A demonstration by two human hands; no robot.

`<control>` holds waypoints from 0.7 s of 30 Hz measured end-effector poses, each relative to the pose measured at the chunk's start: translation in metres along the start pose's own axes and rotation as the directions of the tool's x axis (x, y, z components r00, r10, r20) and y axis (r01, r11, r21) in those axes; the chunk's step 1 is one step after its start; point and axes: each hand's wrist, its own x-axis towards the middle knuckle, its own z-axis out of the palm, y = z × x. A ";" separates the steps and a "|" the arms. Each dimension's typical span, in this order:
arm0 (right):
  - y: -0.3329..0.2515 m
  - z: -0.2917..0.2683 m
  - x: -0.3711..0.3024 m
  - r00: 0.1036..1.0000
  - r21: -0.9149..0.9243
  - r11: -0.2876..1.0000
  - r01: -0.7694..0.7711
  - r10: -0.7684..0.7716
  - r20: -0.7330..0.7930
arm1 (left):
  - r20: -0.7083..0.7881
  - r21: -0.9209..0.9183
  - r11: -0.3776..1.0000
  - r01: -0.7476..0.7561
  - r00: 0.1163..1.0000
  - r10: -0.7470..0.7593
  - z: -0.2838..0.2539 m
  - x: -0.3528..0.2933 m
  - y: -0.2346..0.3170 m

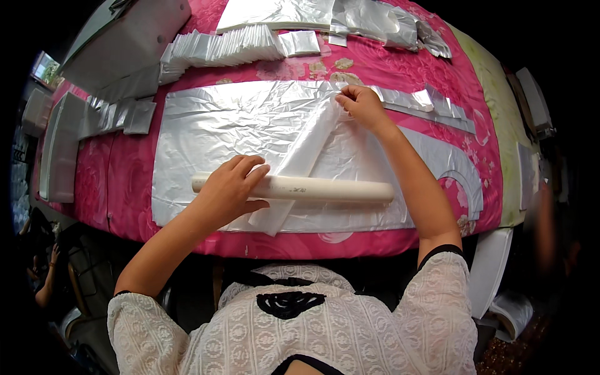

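Note:
My left hand (230,187) is curved over the left part of a long white tube (319,189), fingers along its far side and thumb on its near side. The tube lies across a stack of crinkled, see-through plastic film sheets (212,122). A narrow folded strip of plastic film (311,139) runs slantwise under the tube, from the near edge up to my right hand (361,105). My right thumb and forefinger pinch the strip's far end. The other right fingers are curled in.
A row of folded plastic packets (222,47) stands at the back, with more film sheets (281,12) behind. White bins (62,147) are at the left. Sheets with a rounded cutout (447,165) lie at the right. A pink flowered cloth (128,178) covers the table.

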 end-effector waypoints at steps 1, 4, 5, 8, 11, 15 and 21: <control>-0.002 0.003 0.002 1.000 -0.012 1.000 0.013 -0.013 0.012 | -0.165 0.035 0.994 -0.107 0.980 0.112 0.008 0.005 0.002; -0.004 0.006 0.004 0.999 -0.037 0.999 0.024 -0.023 0.030 | 0.087 -0.111 0.912 -0.395 0.910 0.405 0.030 -0.006 0.006; -0.003 0.006 0.006 0.999 -0.040 0.999 0.028 -0.027 0.029 | 0.126 -0.124 0.927 -0.354 0.921 0.368 0.035 -0.006 0.007; -0.001 0.004 0.006 1.000 -0.059 0.998 -0.011 0.011 -0.003 | 0.194 -0.121 0.953 -0.278 0.935 0.297 0.051 -0.008 0.011; -0.014 0.010 -0.004 0.966 -0.206 0.978 0.011 -0.064 -0.252 | 0.291 -0.072 0.967 -0.244 0.922 0.254 0.068 -0.021 0.014; -0.056 0.026 -0.073 0.943 -0.199 0.927 0.317 -0.331 -0.042 | 0.237 -0.009 0.987 -0.162 0.958 0.160 0.074 -0.028 0.039; -0.051 0.061 -0.160 0.878 -0.511 0.730 0.454 -0.465 0.115 | 0.181 0.011 0.996 -0.084 0.980 0.080 0.090 -0.030 0.071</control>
